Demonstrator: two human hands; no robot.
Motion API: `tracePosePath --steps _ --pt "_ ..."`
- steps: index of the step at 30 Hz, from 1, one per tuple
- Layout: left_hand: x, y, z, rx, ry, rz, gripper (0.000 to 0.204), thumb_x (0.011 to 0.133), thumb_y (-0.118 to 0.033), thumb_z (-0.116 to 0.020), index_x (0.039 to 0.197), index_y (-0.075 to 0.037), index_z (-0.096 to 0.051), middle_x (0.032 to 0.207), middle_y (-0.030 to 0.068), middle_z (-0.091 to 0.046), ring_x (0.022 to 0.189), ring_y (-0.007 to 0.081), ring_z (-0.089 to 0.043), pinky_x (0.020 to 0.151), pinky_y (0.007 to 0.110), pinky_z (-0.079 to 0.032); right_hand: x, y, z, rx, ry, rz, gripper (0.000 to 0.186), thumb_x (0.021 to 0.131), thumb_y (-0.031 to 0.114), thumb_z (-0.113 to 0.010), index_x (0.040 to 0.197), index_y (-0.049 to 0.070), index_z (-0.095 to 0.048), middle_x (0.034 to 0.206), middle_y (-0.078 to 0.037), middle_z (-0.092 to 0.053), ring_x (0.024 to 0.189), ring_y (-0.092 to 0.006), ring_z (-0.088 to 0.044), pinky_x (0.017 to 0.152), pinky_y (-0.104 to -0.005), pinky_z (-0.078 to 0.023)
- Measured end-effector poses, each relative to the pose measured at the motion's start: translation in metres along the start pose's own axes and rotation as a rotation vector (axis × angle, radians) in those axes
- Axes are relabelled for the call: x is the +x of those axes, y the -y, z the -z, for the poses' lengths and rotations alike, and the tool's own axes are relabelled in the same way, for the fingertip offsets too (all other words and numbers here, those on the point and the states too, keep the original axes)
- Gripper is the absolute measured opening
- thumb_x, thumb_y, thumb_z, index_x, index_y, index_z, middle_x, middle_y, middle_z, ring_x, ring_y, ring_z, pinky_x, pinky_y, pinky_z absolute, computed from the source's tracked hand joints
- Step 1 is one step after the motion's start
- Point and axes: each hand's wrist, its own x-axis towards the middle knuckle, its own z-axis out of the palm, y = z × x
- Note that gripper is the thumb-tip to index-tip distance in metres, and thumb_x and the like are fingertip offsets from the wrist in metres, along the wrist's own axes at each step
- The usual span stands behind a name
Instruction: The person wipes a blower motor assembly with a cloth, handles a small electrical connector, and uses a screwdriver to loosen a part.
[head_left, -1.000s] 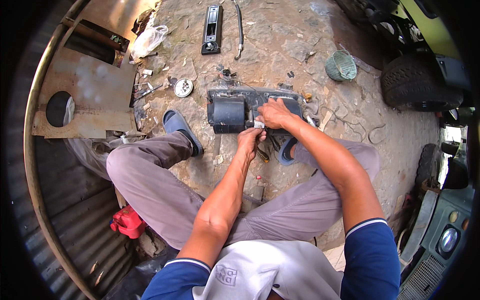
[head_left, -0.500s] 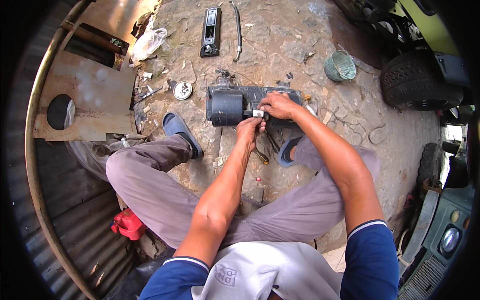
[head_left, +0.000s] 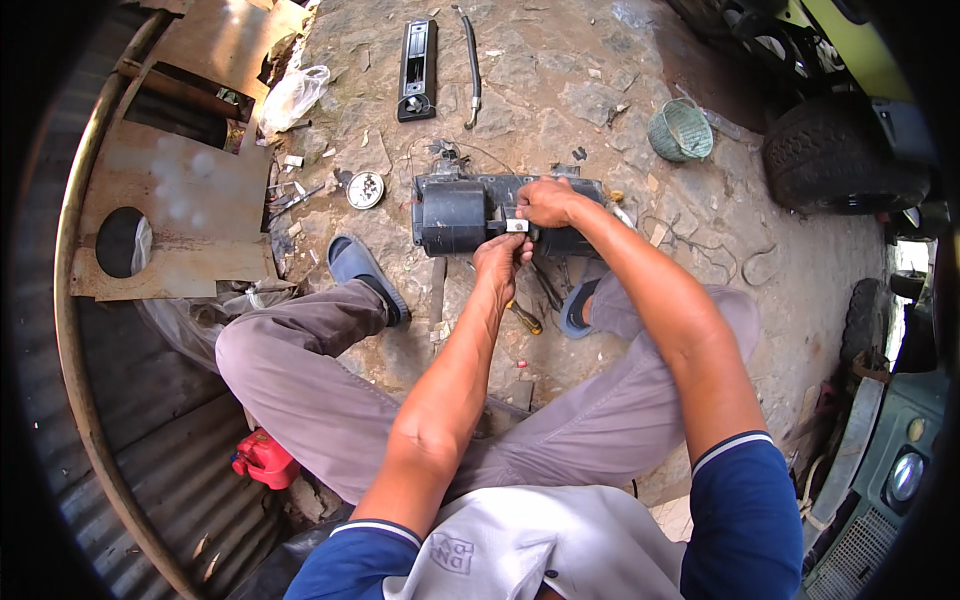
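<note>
A black plastic housing [head_left: 455,218] with rounded drums, like a car blower unit, lies on the ground between my feet. At its middle sits a small whitish block-like piece [head_left: 517,226]. My left hand [head_left: 503,254] reaches it from the near side, fingertips pinched on its lower edge. From the right, my right hand [head_left: 548,203] bends over the housing with fingers closed just above that piece; whatever they grip is hidden under them. A yellow-handled screwdriver [head_left: 524,318] and a dark tool [head_left: 546,287] lie on the near side of the housing.
Beyond the housing lie a long black panel [head_left: 418,70] and a black hose [head_left: 473,70]. A round tin of small parts [head_left: 365,190] is at left, a green basket [head_left: 680,131] at right. A rusty metal sheet [head_left: 180,200], red jerrycan [head_left: 266,460] and tyre [head_left: 840,160] flank me.
My right hand's fingers have curled in more tightly above the whitish piece. The left hand keeps its place. The whole view has shifted slightly.
</note>
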Motion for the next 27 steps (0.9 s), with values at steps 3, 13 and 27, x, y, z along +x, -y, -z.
tracePosePath --steps 3,13,27 --pt "0.000 -0.001 -0.003 0.012 -0.005 0.003 0.014 0.091 -0.003 -0.065 0.102 0.004 -0.064 0.086 0.0101 -0.068 0.070 0.0181 -0.067 0.058 0.027 -0.057 0.000 0.000 -0.004 -0.008 -0.075 -0.011 0.033 0.092 0.040 -0.059 0.107 0.013 -0.070 0.111 -0.011 -0.068 0.120 -0.0329 -0.055 0.099 -0.0543 -0.036" --pt "0.003 -0.017 -0.011 -0.032 0.080 -0.037 0.018 0.096 -0.005 -0.061 0.111 0.005 -0.062 0.098 0.0127 -0.068 0.084 0.0194 -0.068 0.075 0.029 -0.059 -0.004 -0.018 0.010 0.230 -0.190 0.065 0.033 0.091 0.038 -0.062 0.111 0.012 -0.069 0.111 -0.011 -0.070 0.111 -0.0299 -0.062 0.100 -0.0469 -0.040" --pt "0.001 -0.001 -0.006 -0.260 -0.057 0.054 0.013 0.093 -0.007 -0.066 0.104 -0.001 -0.066 0.091 0.0064 -0.069 0.082 0.0171 -0.068 0.077 0.029 -0.060 0.005 -0.028 0.006 0.333 -0.185 0.083 0.032 0.085 0.039 -0.067 0.107 0.017 -0.072 0.108 -0.009 -0.072 0.109 -0.0284 -0.064 0.095 -0.0472 -0.042"
